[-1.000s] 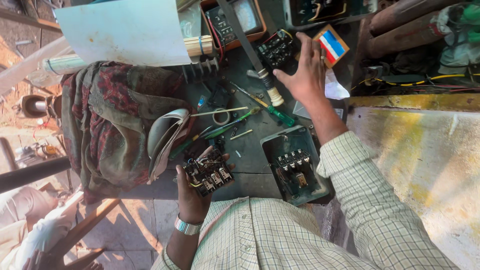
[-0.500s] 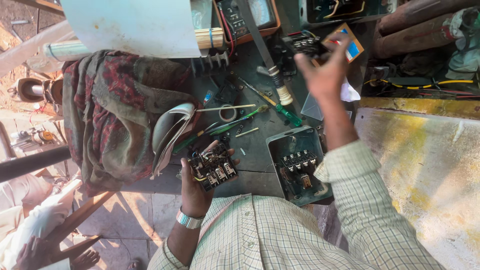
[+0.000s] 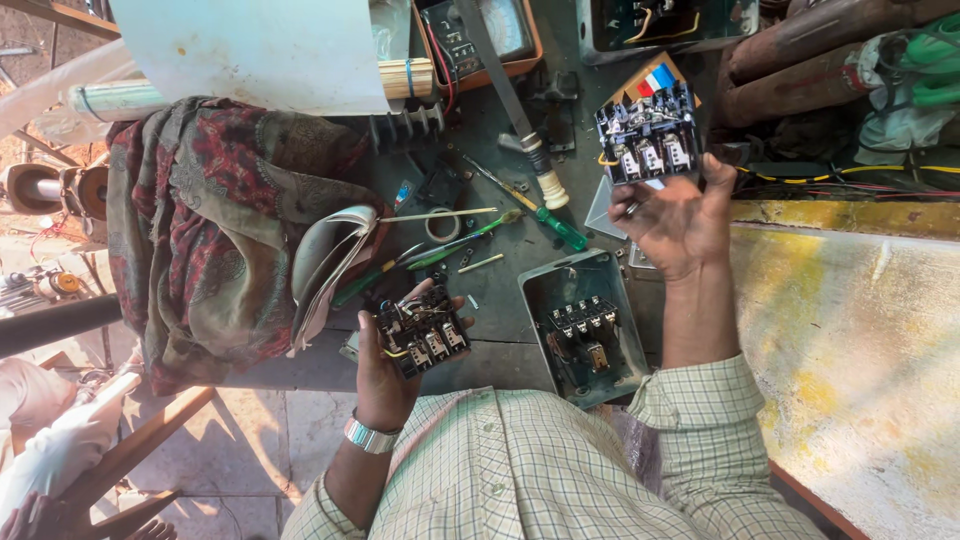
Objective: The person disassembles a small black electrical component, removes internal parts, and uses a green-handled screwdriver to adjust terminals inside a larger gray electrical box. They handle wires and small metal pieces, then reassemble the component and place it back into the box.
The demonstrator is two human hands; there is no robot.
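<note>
Checked shirt sleeves fill the bottom of the frame, and just above them the left hand is wrapped around a black switch block at lower centre. Next to it an open grey metal box sits on the bench with screwdrivers beyond. The right hand, which a second ago was reaching toward the far end of the bench, has now lifted a second switch block, fingers pinching its lower edge, up at upper right, so both blocks are in hand.
</note>
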